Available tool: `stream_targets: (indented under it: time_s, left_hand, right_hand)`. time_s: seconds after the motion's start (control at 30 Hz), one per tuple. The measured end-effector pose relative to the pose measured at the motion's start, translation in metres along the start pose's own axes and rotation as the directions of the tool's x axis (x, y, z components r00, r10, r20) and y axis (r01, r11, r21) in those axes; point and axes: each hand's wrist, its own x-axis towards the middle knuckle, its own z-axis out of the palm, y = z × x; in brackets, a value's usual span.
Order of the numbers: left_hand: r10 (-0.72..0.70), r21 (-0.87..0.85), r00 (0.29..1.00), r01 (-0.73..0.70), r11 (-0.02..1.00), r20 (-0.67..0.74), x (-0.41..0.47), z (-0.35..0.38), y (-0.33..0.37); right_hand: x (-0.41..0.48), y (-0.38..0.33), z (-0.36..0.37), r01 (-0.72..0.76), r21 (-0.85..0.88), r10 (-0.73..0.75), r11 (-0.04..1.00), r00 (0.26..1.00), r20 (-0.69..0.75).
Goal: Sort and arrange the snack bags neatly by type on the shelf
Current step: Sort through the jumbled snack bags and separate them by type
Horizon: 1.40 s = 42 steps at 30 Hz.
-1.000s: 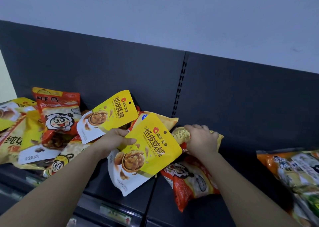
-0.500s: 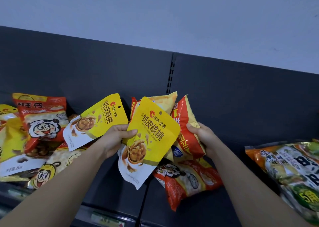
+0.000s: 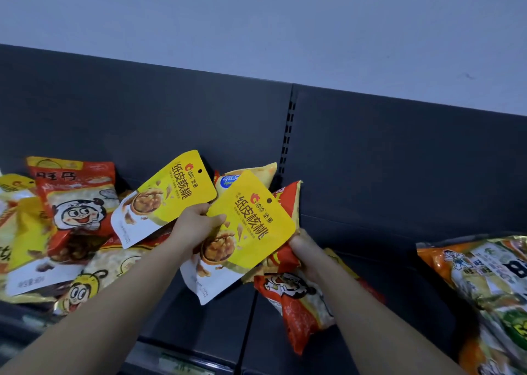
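At the far left edge of the shelf [image 3: 199, 332], a heap of yellow bags [image 3: 20, 226] lies partly cut off by the frame, so their number cannot be told. A red cartoon-face bag [image 3: 79, 203] leans on that heap, and a pale bee bag [image 3: 94, 277] lies flat in front of it. Next comes a rear walnut bag [image 3: 168, 197], yellow and white, tilted with its hang hole up and to the right. The left hand [image 3: 196, 226] reaches up beside it. Its thumb is pressed on the face and its fingers are curled behind a front walnut bag [image 3: 248, 229] of the same print, held up off the shelf. The knuckles touch the rear walnut bag's lower edge, and whether that one is gripped too cannot be told. This makes two walnut bags in plain sight. The front walnut bag blocks much of what lies behind it. A pale yellow bag with a blue logo [image 3: 253, 175] pokes out above it, and a red-and-yellow bag [image 3: 289, 203] stands on end at its right. The right hand [image 3: 306, 253] holds that upright bag at its lower part, with fingers wrapped round it and partly hidden. Under that wrist a second red cartoon bag [image 3: 302, 306] lies flat across the seam of the shelf. That makes three red bags in all. A gap of bare shelf follows, then a blurred stack of orange and green bags [image 3: 484, 289] at the right edge. Behind everything runs the dark back panel [image 3: 399, 160] with a slotted upright [image 3: 288, 135], and a grey wall [image 3: 256, 18] rises above it.
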Motion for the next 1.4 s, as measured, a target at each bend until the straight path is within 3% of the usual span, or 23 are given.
stream_targets:
  time_s: [0.07, 0.13, 0.27, 0.33, 0.5, 0.57, 0.67, 0.8, 0.93, 1.13, 1.23, 1.37, 1.4]
  left_hand:
    - [-0.003, 0.118, 0.999, 0.009, 0.993, -0.05, 0.0, 0.0, -0.008]
    - [-0.025, 0.222, 0.997, 0.041, 0.974, -0.076, -0.001, -0.002, -0.017]
    - [-0.033, 0.411, 0.993, 0.079, 0.908, -0.117, 0.001, -0.012, -0.033]
    - [-0.022, 0.489, 0.993, 0.075, 0.869, -0.113, 0.001, -0.013, -0.034]
    - [0.125, 0.588, 0.986, -0.039, 0.808, -0.107, -0.006, 0.003, -0.03]
    - [0.272, 0.677, 0.956, -0.127, 0.725, -0.112, -0.019, 0.014, -0.029]
    - [0.467, 0.794, 0.884, -0.292, 0.533, 0.011, -0.032, 0.028, -0.033]
    - [0.406, 0.725, 0.905, -0.364, 0.585, 0.127, -0.036, 0.033, -0.036]
    - [0.465, 0.677, 0.875, -0.423, 0.603, 0.133, -0.048, 0.04, -0.033]
    - [0.308, 0.753, 0.816, -0.574, 0.321, 0.49, -0.066, 0.058, -0.032]
    - [0.252, 0.788, 0.83, -0.554, 0.27, 0.497, -0.061, 0.061, -0.037]
    - [0.242, 0.792, 0.863, -0.504, 0.345, 0.444, -0.052, 0.051, -0.035]
    - [0.243, 0.805, 0.879, -0.474, 0.358, 0.41, -0.049, 0.047, -0.034]
  right_hand:
    - [0.002, -0.002, -0.003, 0.058, -0.235, -0.106, 0.97, 0.975, -0.196]
    - [-0.001, -0.001, -0.013, 0.068, -0.381, -0.219, 0.922, 0.904, -0.368]
    - [0.003, 0.015, -0.032, -0.171, -0.566, -0.105, 0.806, 0.901, -0.421]
    - [0.0, 0.024, -0.037, -0.219, -0.573, -0.039, 0.79, 0.914, -0.403]
    - [-0.014, 0.035, -0.038, -0.125, -0.484, -0.017, 0.866, 0.961, -0.277]
    - [-0.024, 0.038, -0.037, -0.121, -0.491, -0.016, 0.863, 0.964, -0.266]
    - [-0.039, 0.043, -0.038, -0.169, -0.469, 0.064, 0.867, 0.971, -0.231]
    - [-0.055, 0.042, -0.043, -0.197, -0.326, 0.186, 0.925, 0.98, -0.065]
    - [-0.069, 0.049, -0.047, -0.126, -0.523, 0.165, 0.843, 0.986, 0.029]
    - [-0.09, 0.05, -0.054, 0.104, -0.611, -0.1, 0.785, 0.994, 0.04]
    - [-0.082, 0.052, -0.062, 0.107, -0.674, -0.098, 0.731, 0.994, 0.052]
    - [-0.082, 0.033, -0.065, 0.109, -0.827, -0.092, 0.551, 0.993, 0.07]
    - [-0.083, 0.027, -0.059, 0.096, -0.818, -0.129, 0.567, 0.991, 0.027]
